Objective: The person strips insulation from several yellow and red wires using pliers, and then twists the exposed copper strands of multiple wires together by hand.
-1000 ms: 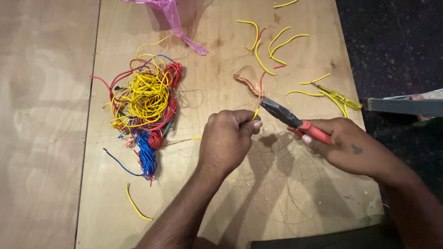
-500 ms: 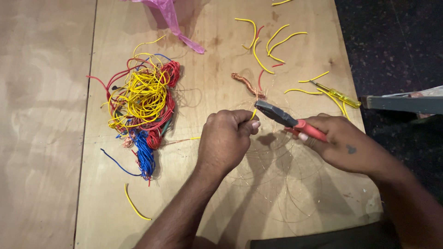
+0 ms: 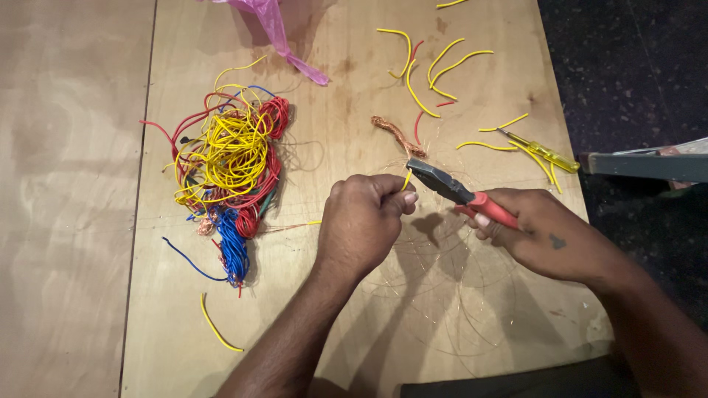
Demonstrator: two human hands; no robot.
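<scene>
I have the left hand [image 3: 363, 225] closed in a fist just left of the frame's centre, pinching a short yellow wire [image 3: 406, 180] whose end pokes up between thumb and forefinger; my right hand [image 3: 542, 232], right of centre, is wrapped shut around the red handles of the pliers [image 3: 457, 193], whose dark nose points up and left. Compared with a second ago, the plier tip has slid left and down until it meets the top of the yellow wire; whether the jaws are closed on it I cannot tell; I judge the tool is now placed at the insulation rather than merely near it. The hands sit closer together than before. Left of the fist lies the tangle of wires [image 3: 228, 166], yellow, red and blue, unmoved; a twisted copper strand [image 3: 397, 135] lies just above the plier tip; cut yellow sleeves [image 3: 435, 70] scatter across the upper right, with a yellow-handled screwdriver [image 3: 542, 151] beside them; a pink plastic bag [image 3: 276, 29] trails in at the top edge; all rests on the plywood table [image 3: 332, 332].
</scene>
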